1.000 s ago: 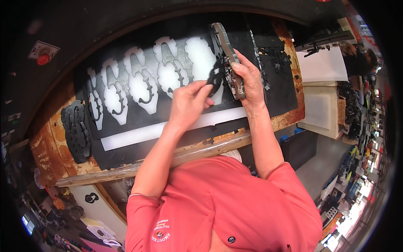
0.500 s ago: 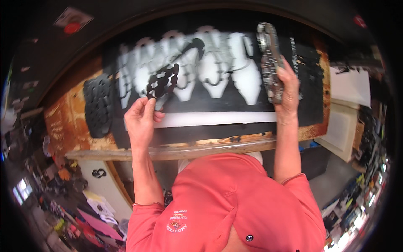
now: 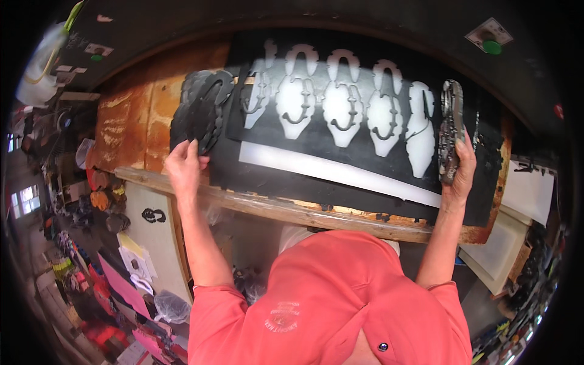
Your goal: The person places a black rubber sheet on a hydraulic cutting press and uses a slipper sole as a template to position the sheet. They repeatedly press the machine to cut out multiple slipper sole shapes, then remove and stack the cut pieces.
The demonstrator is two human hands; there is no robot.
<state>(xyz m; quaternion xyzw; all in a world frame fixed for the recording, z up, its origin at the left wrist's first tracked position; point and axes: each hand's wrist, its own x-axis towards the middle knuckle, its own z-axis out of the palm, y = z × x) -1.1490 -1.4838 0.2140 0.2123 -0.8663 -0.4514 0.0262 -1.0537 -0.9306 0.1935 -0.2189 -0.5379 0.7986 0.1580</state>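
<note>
My left hand (image 3: 184, 167) is at the near edge of a stack of black cut-out pieces (image 3: 181, 125), at the left end of the workbench. Its fingers are pinched on the end of a dark, shoe-upper-shaped cut piece (image 3: 210, 103) lying over the stack. My right hand (image 3: 465, 169) grips a tall metal cutting die (image 3: 449, 134), upright at the right part of a black sheet (image 3: 286, 185). Several shoe-upper-shaped openings (image 3: 295, 106) in the sheet show white beneath. A long white strip (image 3: 328, 170) runs along its near side.
A worn wooden board (image 3: 152, 97) lies under the sheet, with a wooden rail (image 3: 274, 207) along the front. A dark machine beam (image 3: 365, 13) with a green button (image 3: 491, 47) spans overhead. At the right stands a pale box (image 3: 486, 261); cluttered shelving lies left.
My left hand has carried the black cut piece left, from above the sheet to the stack. My right hand still holds the die. The view has turned left.
</note>
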